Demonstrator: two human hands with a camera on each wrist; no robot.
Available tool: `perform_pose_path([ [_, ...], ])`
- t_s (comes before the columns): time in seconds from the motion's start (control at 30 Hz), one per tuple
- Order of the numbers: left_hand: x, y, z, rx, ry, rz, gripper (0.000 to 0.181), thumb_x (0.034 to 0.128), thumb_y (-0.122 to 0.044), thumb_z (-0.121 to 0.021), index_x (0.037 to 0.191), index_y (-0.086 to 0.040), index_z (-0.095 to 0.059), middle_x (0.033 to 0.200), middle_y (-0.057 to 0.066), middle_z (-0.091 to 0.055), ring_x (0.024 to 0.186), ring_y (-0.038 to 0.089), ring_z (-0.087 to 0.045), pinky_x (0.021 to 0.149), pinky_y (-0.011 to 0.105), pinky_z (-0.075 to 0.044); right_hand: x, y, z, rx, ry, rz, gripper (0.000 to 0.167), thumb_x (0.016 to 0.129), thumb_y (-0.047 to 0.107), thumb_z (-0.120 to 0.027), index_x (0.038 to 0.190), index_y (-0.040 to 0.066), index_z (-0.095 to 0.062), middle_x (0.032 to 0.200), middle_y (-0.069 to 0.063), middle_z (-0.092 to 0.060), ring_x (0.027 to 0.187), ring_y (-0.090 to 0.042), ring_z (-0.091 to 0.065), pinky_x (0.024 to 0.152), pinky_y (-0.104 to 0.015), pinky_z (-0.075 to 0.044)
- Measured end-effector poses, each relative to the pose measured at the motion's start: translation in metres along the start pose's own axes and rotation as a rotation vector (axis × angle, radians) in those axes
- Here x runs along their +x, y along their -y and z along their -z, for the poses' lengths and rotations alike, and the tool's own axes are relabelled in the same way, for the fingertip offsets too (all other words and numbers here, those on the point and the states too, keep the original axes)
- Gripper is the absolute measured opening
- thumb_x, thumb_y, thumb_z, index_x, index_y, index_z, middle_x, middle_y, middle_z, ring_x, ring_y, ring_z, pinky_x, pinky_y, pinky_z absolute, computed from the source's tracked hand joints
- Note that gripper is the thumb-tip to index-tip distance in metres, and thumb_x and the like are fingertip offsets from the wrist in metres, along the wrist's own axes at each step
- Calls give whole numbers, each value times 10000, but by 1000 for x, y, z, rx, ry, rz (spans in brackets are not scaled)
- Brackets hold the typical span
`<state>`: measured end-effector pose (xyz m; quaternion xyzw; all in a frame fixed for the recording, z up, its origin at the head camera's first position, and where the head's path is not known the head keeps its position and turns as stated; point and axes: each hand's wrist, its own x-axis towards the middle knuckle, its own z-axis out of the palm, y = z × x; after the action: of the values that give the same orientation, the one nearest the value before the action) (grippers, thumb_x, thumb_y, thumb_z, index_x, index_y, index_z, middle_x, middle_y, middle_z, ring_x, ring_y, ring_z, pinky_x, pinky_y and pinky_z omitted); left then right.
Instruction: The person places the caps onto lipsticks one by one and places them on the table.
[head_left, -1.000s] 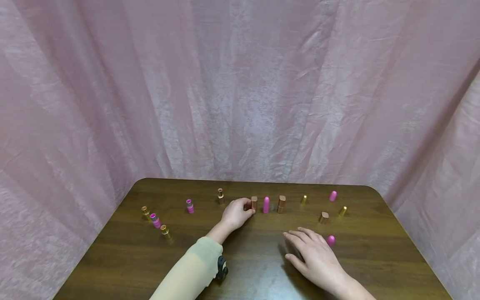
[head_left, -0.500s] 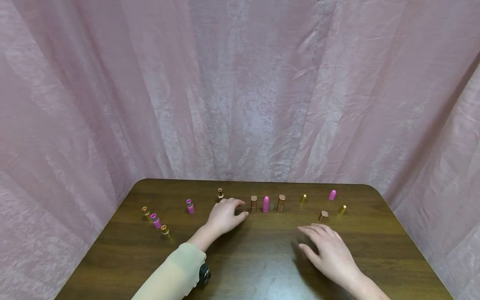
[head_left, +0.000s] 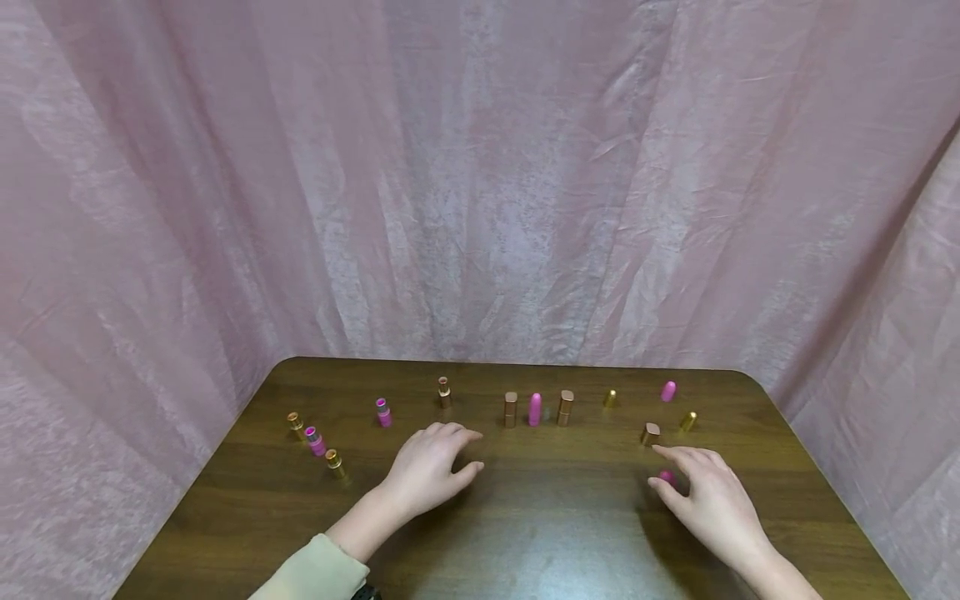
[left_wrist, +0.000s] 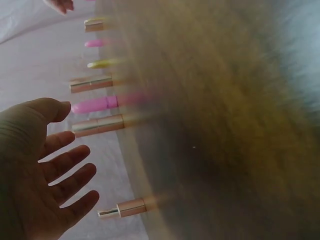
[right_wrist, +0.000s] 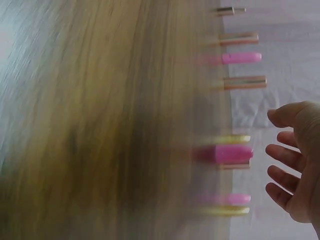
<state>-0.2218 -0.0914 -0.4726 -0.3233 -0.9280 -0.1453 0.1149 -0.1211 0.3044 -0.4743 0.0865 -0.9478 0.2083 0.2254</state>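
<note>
Three capped lipsticks stand upright mid-table: a rose-gold lipstick (head_left: pixel 511 410), a pink lipstick (head_left: pixel 535 410) and another rose-gold lipstick (head_left: pixel 566 408). My left hand (head_left: pixel 431 468) hovers in front and to the left of them, fingers apart and holding nothing. My right hand (head_left: pixel 708 500) is over the right side, its thumb and forefinger spread around a pink cap (head_left: pixel 667 477) that the hand partly hides; contact cannot be made out. Just beyond the forefinger stands a rose-gold cap (head_left: pixel 650 434). In the right wrist view the pink cap (right_wrist: pixel 234 154) appears apart from the fingers.
Uncapped tubes stand on the left: gold tubes (head_left: pixel 335 463), pink tubes (head_left: pixel 383 412) and a rose-gold tube (head_left: pixel 444 392). Further caps at the back right include a gold cap (head_left: pixel 611 398), a pink cap (head_left: pixel 668 391) and a gold cap (head_left: pixel 688 421). A pink curtain (head_left: pixel 480 183) hangs behind the table.
My left hand has let go of the left rose-gold lipstick and drawn back toward me and leftward. My right hand has moved right, to the near pink cap.
</note>
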Motion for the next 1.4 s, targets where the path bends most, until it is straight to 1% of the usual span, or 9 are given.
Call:
perform_pose_path([
  [0.23, -23, -7, 8, 5, -46, -48, 399, 915, -400, -742, 1249, -183, -712, 1188, -53, -693, 1087, 193, -644, 906, 441, -527, -7, -18, -3, -6, 41, -60, 473, 815, 242, -862, 1215, 30, -720, 1159, -136, -723, 1118, -425, -583, 927, -575, -425],
  [0.4, -36, -14, 7, -12, -35, -62, 392, 919, -401, -737, 1245, -185, -714, 1187, -62, -689, 1087, 179, -643, 917, 440, -523, -10, -26, -8, 18, 77, -120, 452, 823, 279, -855, 1187, 42, -731, 1156, -133, -725, 1107, -431, -592, 909, -581, -433],
  [0.57, -45, -20, 3, -8, -32, -83, 386, 910, -388, -750, 1232, -179, -720, 1181, -57, -688, 1083, 174, -642, 898, 432, -531, -12, -30, -12, 27, 92, -151, 415, 823, 298, -858, 1153, 72, -745, 1127, -123, -734, 1084, -434, -608, 894, -592, -442],
  [0.67, -48, -21, 1, -3, -31, -89, 372, 908, -373, -752, 1222, -176, -725, 1171, -56, -691, 1071, 171, -647, 889, 430, -533, -12, -31, -15, 28, 103, -167, 379, 822, 306, -859, 1123, 103, -754, 1089, -94, -742, 1046, -408, -622, 874, -576, -450],
  [0.77, -50, -22, -1, -8, -17, -85, 358, 916, -365, -744, 1222, -179, -724, 1170, -62, -690, 1065, 165, -647, 895, 431, -530, -12, -32, -17, 29, 112, -183, 335, 821, 310, -860, 1089, 135, -761, 1039, -39, -746, 1009, -364, -631, 853, -544, -452],
  [0.87, -51, -21, -2, -17, -5, -79, 350, 923, -364, -738, 1225, -187, -723, 1173, -74, -687, 1070, 161, -646, 900, 430, -528, -11, -33, -18, 35, 116, -194, 293, 825, 301, -855, 1061, 153, -763, 1001, 1, -743, 997, -353, -632, 848, -534, -447],
  [1.07, -52, -20, -4, -25, 2, -74, 337, 928, -363, -735, 1217, -192, -723, 1168, -86, -684, 1070, 159, -645, 900, 426, -526, -10, -33, -19, 37, 107, -198, 273, 831, 288, -847, 1050, 144, -769, 990, -3, -744, 1007, -386, -634, 860, -554, -442],
  [1.2, -53, -20, -4, -26, 10, -70, 333, 927, -358, -735, 1212, -187, -725, 1162, -87, -684, 1063, 158, -644, 898, 425, -525, -10, -34, -21, 38, 95, -193, 247, 831, 284, -847, 1027, 157, -769, 973, 12, -740, 988, -369, -633, 853, -533, -436],
  [1.4, -55, -19, -1, -39, 29, -45, 354, 938, -390, -716, 1232, -194, -721, 1179, -88, -683, 1083, 156, -640, 915, 438, -521, -9, -32, -23, 48, 83, -192, 200, 840, 258, -840, 999, 168, -760, 954, 26, -735, 1017, -372, -627, 876, -524, -419],
])
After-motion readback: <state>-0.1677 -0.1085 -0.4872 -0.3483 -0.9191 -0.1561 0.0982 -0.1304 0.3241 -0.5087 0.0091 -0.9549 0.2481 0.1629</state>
